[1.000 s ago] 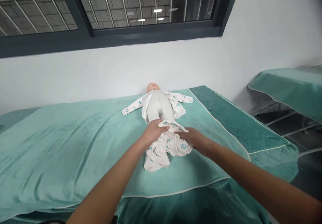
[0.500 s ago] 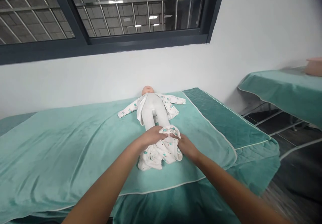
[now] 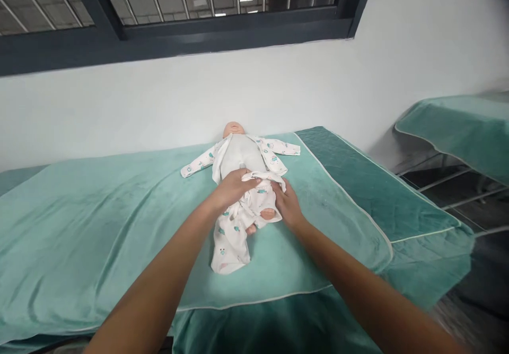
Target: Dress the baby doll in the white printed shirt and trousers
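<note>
A baby doll (image 3: 240,152) lies on its back, head toward the wall, on a green blanket (image 3: 131,221). An open patterned shirt (image 3: 275,161) is on its arms, spread to both sides of its pale body. Around its legs are white patterned baby pants (image 3: 233,242). My left hand (image 3: 234,188) grips the waistband on the left, and my right hand (image 3: 287,201) pinches it on the right. One bare foot shows at the right leg opening, and part of the other beside the left leg, which hangs down loosely.
The blanket covers a bed with a darker green quilted cover (image 3: 369,195). Behind it rise a white wall (image 3: 167,105) and a dark-framed window (image 3: 214,36) with bars. Another green-covered bed (image 3: 461,126) on a metal frame stands at the right.
Both hands have pulled the pants up the doll's legs toward its body. A foot now shows at the right leg opening. My view has tilted down.
</note>
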Motion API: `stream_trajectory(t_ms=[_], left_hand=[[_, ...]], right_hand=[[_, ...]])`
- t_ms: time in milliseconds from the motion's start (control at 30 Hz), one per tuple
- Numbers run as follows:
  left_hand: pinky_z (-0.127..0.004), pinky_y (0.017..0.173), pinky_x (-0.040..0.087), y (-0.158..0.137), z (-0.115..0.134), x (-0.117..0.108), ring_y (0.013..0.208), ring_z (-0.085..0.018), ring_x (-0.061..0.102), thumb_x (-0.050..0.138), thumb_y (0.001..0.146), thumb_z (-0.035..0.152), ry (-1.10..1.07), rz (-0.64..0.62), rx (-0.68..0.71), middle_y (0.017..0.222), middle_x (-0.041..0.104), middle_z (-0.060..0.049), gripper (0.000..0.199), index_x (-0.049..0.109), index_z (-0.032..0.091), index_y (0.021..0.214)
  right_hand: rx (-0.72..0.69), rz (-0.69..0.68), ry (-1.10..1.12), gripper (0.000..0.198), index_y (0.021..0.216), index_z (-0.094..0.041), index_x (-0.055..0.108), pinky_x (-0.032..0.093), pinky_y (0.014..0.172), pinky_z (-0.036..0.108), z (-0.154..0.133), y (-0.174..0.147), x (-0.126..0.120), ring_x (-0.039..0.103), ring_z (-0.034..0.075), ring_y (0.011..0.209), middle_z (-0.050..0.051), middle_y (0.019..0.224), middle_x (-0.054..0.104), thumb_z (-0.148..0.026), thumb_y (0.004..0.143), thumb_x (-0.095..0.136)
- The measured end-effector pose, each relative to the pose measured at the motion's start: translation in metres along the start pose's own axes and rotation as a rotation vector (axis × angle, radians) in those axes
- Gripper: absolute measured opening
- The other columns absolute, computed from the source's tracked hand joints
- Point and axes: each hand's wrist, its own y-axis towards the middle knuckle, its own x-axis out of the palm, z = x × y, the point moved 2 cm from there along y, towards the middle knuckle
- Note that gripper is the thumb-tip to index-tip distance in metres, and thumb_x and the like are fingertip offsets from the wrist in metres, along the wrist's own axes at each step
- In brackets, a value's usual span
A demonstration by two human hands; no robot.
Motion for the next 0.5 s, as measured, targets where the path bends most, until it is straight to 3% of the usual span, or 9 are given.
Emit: stream_trajectory(t_ms=[133,233,367,500], left_hand=[[-0.025,0.065,0.036,0.024,0.004,-0.01,0.073,-0.014,0.05,0.066,0.079,0.052,0.197,0.108,0.098,0.075,0.056,0.003,0.036,0.06,0.017,0.081],[-0.024,0.062,0.034,0.036,-0.002,-0.018,0.071,-0.013,0.048,0.067,0.079,0.05,0.184,0.149,0.116,0.074,0.054,0.003,0.034,0.058,0.018,0.081],[-0.021,0.058,0.035,0.042,-0.026,-0.034,0.066,-0.01,0.049,0.074,0.075,0.047,-0.164,0.024,0.038,0.074,0.054,0.003,0.034,0.058,0.017,0.08],[-0.02,0.055,0.04,0.045,-0.052,-0.045,0.062,-0.009,0.054,0.082,0.067,0.042,-0.544,-0.086,0.024,0.074,0.059,0.001,0.037,0.061,0.015,0.082]], right_hand=[[-0.095,0.006,-0.062,0.033,0.096,-0.023,0.058,0.044,0.088,0.039,-0.002,0.027,0.002,0.058,0.025,0.095,0.006,0.1,0.066,-0.053,0.088,0.05],[-0.121,-0.054,-0.049,0.03,0.09,-0.022,0.059,0.044,0.084,0.036,0.001,0.044,0.003,0.057,0.023,0.09,0.005,0.092,0.065,-0.052,0.086,0.054],[-0.025,-0.177,-0.007,0.031,0.089,-0.019,0.064,0.044,0.074,0.031,0.006,0.051,-0.003,0.055,0.02,0.081,0.002,0.084,0.064,-0.049,0.082,0.062],[-0.021,-0.374,-0.142,0.029,0.086,-0.019,0.064,0.04,0.069,0.027,-0.011,0.057,-0.015,0.052,0.017,0.079,0.0,0.082,0.06,-0.047,0.079,0.07]])
